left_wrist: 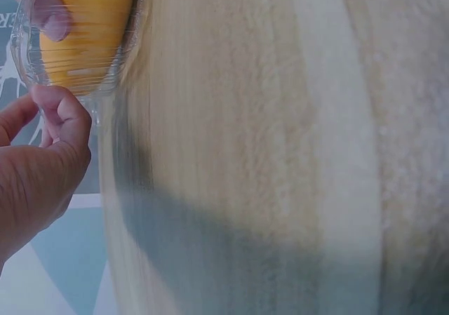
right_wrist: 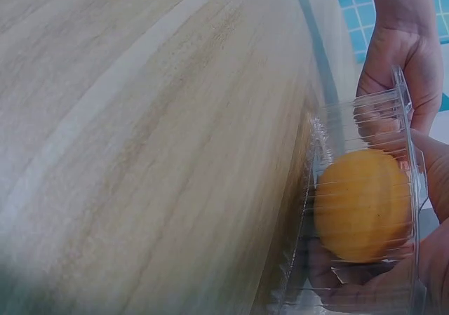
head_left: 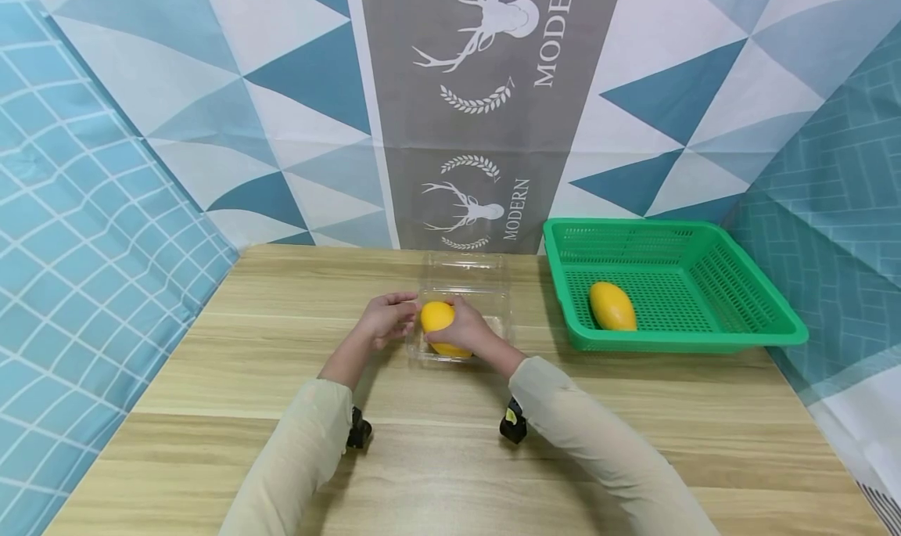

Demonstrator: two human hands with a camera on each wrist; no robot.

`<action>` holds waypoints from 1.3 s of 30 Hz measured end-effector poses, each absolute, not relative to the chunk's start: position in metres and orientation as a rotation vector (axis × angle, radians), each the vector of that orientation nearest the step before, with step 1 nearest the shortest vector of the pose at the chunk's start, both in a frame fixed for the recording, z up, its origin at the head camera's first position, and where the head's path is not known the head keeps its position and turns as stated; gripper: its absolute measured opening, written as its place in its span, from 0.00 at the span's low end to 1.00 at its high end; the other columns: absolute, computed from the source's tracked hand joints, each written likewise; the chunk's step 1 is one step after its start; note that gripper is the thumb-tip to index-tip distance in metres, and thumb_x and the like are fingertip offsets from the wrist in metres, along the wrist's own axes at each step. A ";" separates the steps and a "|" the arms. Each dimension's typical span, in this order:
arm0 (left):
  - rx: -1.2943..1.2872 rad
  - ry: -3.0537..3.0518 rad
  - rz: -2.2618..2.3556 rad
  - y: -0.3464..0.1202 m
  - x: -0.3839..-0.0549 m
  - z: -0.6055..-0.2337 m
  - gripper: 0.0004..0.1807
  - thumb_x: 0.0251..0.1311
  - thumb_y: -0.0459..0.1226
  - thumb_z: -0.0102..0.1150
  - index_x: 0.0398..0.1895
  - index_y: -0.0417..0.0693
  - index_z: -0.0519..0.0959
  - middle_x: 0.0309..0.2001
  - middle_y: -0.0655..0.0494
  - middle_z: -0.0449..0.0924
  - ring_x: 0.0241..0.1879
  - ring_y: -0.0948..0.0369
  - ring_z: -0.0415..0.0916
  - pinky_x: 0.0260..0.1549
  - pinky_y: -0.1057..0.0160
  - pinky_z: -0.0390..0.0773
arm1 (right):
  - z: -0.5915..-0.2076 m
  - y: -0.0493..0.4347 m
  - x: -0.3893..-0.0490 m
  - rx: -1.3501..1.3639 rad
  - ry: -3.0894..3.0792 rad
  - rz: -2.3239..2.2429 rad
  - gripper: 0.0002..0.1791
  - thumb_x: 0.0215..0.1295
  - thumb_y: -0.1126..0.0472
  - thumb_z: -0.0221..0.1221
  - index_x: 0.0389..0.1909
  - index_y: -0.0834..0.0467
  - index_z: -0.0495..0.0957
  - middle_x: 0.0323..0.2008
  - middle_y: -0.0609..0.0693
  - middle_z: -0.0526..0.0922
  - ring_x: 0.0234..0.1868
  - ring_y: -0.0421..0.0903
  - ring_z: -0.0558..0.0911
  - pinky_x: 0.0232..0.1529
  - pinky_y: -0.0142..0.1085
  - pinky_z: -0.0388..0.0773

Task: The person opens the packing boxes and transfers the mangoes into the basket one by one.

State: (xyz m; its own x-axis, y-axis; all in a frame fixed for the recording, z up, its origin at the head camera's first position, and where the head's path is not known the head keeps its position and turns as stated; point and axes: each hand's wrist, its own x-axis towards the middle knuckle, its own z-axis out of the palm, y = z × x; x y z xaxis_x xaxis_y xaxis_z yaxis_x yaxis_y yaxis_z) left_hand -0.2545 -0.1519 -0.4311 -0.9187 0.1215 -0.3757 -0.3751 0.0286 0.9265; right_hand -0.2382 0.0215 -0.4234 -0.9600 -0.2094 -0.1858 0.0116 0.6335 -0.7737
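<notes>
A yellow mango (head_left: 437, 315) lies in the base of a clear plastic clamshell box (head_left: 499, 305), whose lid stands open toward the wall. My right hand (head_left: 466, 326) reaches into the box and grips the mango, thumb on the near side and fingers over the far side. At the box's left side, my left hand (head_left: 387, 318) has its fingers bent, and in the left wrist view the thumb and forefinger pinch the box's rim. Through the ribbed wall in the right wrist view, the mango (right_wrist: 361, 206) shows between the hands.
To the right, a green plastic basket (head_left: 690, 338) stands on the wooden table (head_left: 436, 473) with another mango (head_left: 612, 307) in it. A patterned cloth wall (head_left: 457, 129) rises behind the table, and tiled-pattern cloths hang at both sides.
</notes>
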 end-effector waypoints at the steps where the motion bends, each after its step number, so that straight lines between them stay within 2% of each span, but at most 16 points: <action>1: -0.256 1.963 1.952 -0.152 -0.255 -0.431 0.23 0.65 0.34 0.53 0.63 0.43 0.66 0.39 0.55 0.75 0.30 0.65 0.73 0.25 0.73 0.76 | -0.423 0.021 -0.238 -0.163 2.598 -1.239 0.48 0.43 0.54 0.72 0.65 0.61 0.60 0.53 0.58 0.74 0.46 0.52 0.75 0.47 0.44 0.75; 9: -0.259 1.971 1.963 -0.152 -0.253 -0.431 0.24 0.64 0.35 0.54 0.63 0.43 0.67 0.40 0.54 0.75 0.30 0.65 0.73 0.24 0.73 0.77 | -0.425 0.022 -0.236 -0.201 2.577 -1.280 0.46 0.45 0.57 0.71 0.66 0.59 0.59 0.55 0.58 0.73 0.47 0.52 0.74 0.49 0.44 0.74; 17: -0.255 1.978 1.960 -0.151 -0.253 -0.431 0.22 0.65 0.35 0.52 0.62 0.45 0.68 0.46 0.53 0.76 0.32 0.65 0.74 0.25 0.74 0.76 | -0.423 0.025 -0.235 -0.209 2.536 -1.309 0.45 0.47 0.57 0.70 0.67 0.55 0.59 0.57 0.56 0.72 0.48 0.52 0.74 0.49 0.45 0.74; 39: -0.270 1.985 1.975 -0.152 -0.251 -0.431 0.23 0.64 0.34 0.53 0.63 0.42 0.67 0.42 0.51 0.74 0.28 0.66 0.72 0.24 0.73 0.75 | -0.410 0.032 -0.235 -0.152 2.555 -1.316 0.43 0.48 0.57 0.69 0.66 0.53 0.60 0.58 0.58 0.72 0.51 0.53 0.75 0.52 0.46 0.74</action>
State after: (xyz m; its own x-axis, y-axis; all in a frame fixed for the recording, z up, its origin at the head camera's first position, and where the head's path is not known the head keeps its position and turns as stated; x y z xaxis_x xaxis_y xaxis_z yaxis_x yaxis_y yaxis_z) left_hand -0.2510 -0.1520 -0.4308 -0.9287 0.0941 -0.3586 -0.3581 0.0227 0.9334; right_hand -0.2353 0.0323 -0.4097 -0.9599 -0.2114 -0.1840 0.0270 0.5835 -0.8116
